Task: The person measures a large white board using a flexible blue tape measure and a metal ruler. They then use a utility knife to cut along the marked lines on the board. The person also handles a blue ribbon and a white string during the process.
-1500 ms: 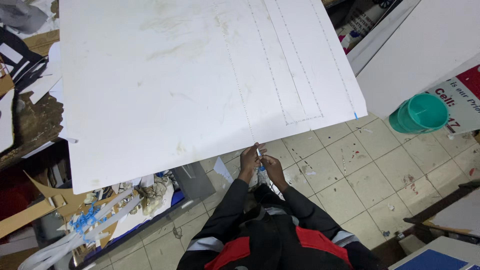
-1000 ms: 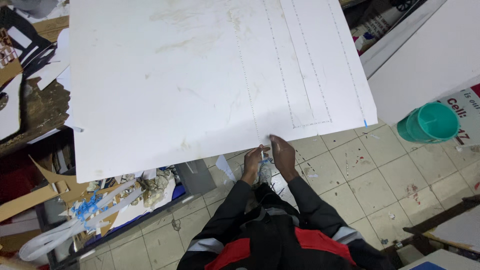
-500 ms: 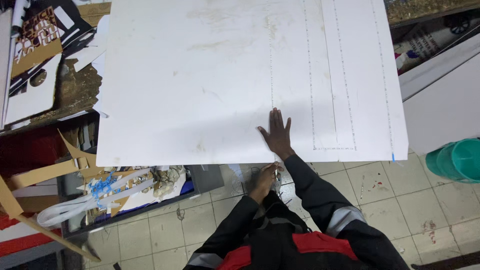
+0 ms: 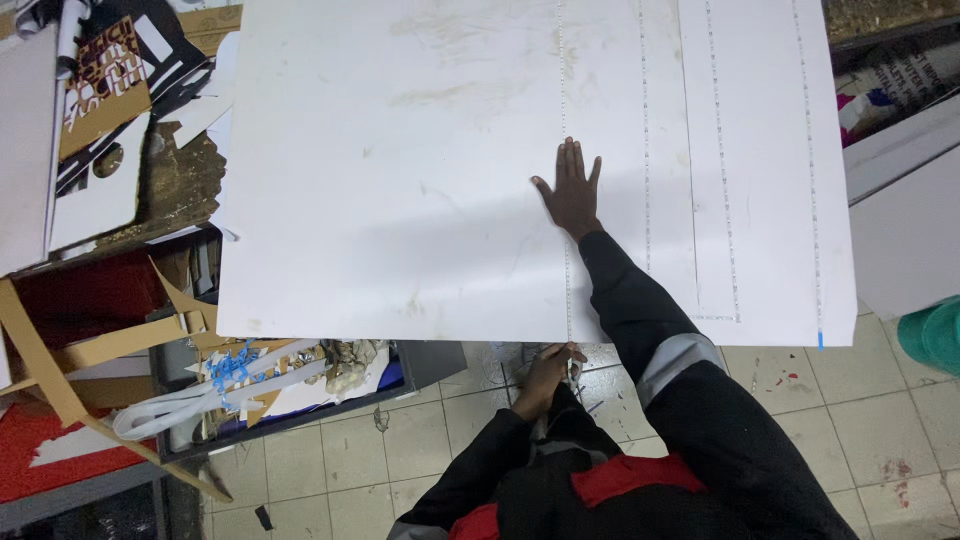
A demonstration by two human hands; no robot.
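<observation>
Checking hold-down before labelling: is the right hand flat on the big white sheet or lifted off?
Flat. The right hand lies palm down, fingers spread, on the large white sheet, beside a dotted line.

Cardboard offcuts (image 4: 95, 345) piled off the board's left edge, teal bucket (image 4: 932, 335) on the tiled floor (image 4: 850, 420) by its right corner.

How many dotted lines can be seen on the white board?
4. On the white board: one beside the right hand, one right of it, two near the right edge. More may be hidden.
</observation>
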